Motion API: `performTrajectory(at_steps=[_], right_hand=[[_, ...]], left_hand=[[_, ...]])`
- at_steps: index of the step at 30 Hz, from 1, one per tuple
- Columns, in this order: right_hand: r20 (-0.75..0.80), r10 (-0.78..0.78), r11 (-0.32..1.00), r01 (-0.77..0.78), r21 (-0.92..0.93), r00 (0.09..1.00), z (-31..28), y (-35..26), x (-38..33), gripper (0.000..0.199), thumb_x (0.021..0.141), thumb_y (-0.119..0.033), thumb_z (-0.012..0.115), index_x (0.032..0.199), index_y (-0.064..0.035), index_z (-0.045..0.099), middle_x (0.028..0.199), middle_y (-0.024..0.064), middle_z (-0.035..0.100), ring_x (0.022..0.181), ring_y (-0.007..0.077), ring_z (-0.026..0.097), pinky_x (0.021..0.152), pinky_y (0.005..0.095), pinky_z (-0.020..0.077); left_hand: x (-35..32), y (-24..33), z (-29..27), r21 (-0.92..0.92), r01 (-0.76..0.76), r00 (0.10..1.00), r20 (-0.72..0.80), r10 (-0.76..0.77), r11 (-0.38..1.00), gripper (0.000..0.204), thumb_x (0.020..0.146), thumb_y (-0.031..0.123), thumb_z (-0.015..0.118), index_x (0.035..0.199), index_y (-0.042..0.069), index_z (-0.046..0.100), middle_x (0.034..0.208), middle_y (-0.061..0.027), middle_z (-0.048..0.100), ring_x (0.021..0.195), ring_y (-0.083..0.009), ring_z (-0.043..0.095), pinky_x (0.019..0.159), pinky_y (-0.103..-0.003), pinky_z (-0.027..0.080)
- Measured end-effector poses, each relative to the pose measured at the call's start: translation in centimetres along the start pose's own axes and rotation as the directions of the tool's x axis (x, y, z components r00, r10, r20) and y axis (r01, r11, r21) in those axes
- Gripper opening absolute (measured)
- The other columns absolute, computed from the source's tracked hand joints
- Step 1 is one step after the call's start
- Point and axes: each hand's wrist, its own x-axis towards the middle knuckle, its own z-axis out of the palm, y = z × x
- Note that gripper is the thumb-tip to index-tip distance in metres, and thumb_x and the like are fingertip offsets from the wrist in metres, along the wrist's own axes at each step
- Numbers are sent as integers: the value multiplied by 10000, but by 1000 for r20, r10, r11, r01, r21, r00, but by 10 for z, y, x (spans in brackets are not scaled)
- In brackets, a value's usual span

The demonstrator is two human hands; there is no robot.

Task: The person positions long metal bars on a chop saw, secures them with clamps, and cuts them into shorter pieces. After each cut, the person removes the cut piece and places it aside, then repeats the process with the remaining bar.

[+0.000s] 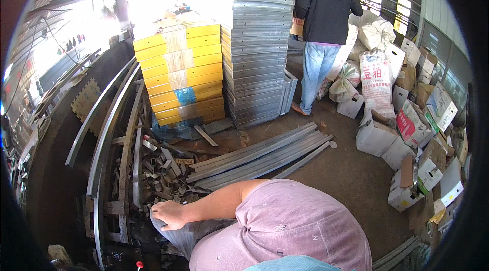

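My right hand [168, 214] lies palm down on my knee in grey trousers [179, 234], fingers loosely spread, holding nothing. The bare forearm runs back to a pink sleeve [285, 225] at the lower middle. Just beyond the hand lies a heap of short metal tube offcuts [163, 169]. My left hand is out of sight.
Long grey metal channels [260, 156] lie on the dirt floor. Curved steel rails [107, 133] run along the left. Behind stand stacked yellow panels [181, 75] and a tall grey metal stack [257, 42]. A person in a black jacket [326, 11] stands by sacks [376, 75] and cardboard boxes [412, 128].
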Motion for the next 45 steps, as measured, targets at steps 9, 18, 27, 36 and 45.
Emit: performTrajectory(at_steps=[9, 18, 27, 36, 45], right_hand=[[-43, 22, 1000, -22, 1, 999, 1, -8, 0, 428, 809, -323, 894, 1048, -20, 709, 1145, 139, 667, 1164, 347, 674, 972, 466, 596], [-45, 50, 998, -52, -41, 998, 3, -16, 4, 425, 842, -326, 870, 1066, 3, 720, 1160, 159, 675, 1149, 353, 687, 960, 456, 607], [-114, 72, 996, -77, -38, 991, 12, -14, 3, 384, 829, -294, 874, 1025, -20, 688, 1111, 135, 675, 1124, 331, 684, 952, 442, 603], [-112, 87, 996, -88, 1, 990, 11, -12, 6, 357, 843, -295, 876, 1018, -30, 711, 1123, 139, 677, 1124, 340, 690, 941, 453, 605], [-101, 90, 996, -92, -19, 991, 11, -12, 8, 354, 848, -291, 864, 1036, -28, 720, 1132, 143, 687, 1140, 340, 693, 957, 459, 605]], left_hand=[[-2, -15, 13, -50, -86, 991, -108, 80, 995, 343, 1057, 321, 581, 1351, 300, 757, 681, -150, 664, 596, -364, 668, 549, -531, 507], [3, 3, 6, -462, 496, 868, 274, -413, 735, 321, 1099, 424, 575, 1309, 277, 767, 790, -200, 747, 656, -345, 713, 580, -503, 529], [-2, 3, 7, -380, 441, 897, 223, -382, 813, 334, 1093, 460, 582, 1236, 233, 781, 771, -193, 737, 652, -337, 696, 589, -502, 519], [-2, 3, 7, -346, 416, 909, 198, -368, 841, 377, 1088, 497, 590, 1162, 189, 795, 753, -186, 726, 647, -329, 679, 599, -501, 509], [0, 2, 8, -317, 385, 922, 177, -345, 867, 441, 1083, 533, 597, 1088, 145, 809, 735, -178, 715, 643, -321, 662, 609, -501, 498]])
